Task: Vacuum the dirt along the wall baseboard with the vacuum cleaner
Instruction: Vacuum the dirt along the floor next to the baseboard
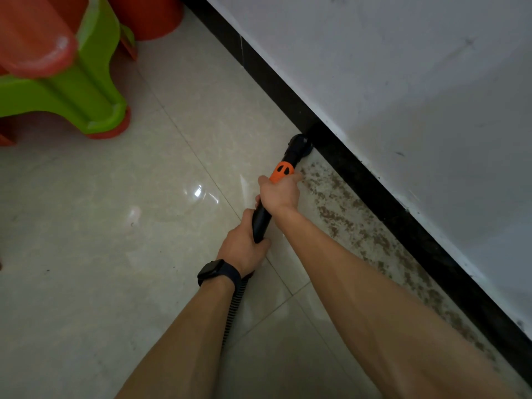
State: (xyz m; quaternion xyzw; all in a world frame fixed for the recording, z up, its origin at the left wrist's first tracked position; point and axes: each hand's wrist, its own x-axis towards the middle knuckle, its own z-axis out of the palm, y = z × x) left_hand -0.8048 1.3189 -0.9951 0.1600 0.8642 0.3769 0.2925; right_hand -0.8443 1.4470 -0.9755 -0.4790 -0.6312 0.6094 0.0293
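Dirt lines the tiles beside the black baseboard. Both arms stretch forward, right hand curled round the vacuum wand below its orange collar, left hand gripping lower; the nozzle meets the baseboard just ahead.

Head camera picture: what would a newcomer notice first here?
Both hands grip the black vacuum tube in the middle: the right hand just below its orange collar, the left hand, with a dark watch, lower down. The nozzle sits at the black baseboard, and a band of brown dirt runs along it toward the lower right. Bright green and red plastic stools stand at the upper left.
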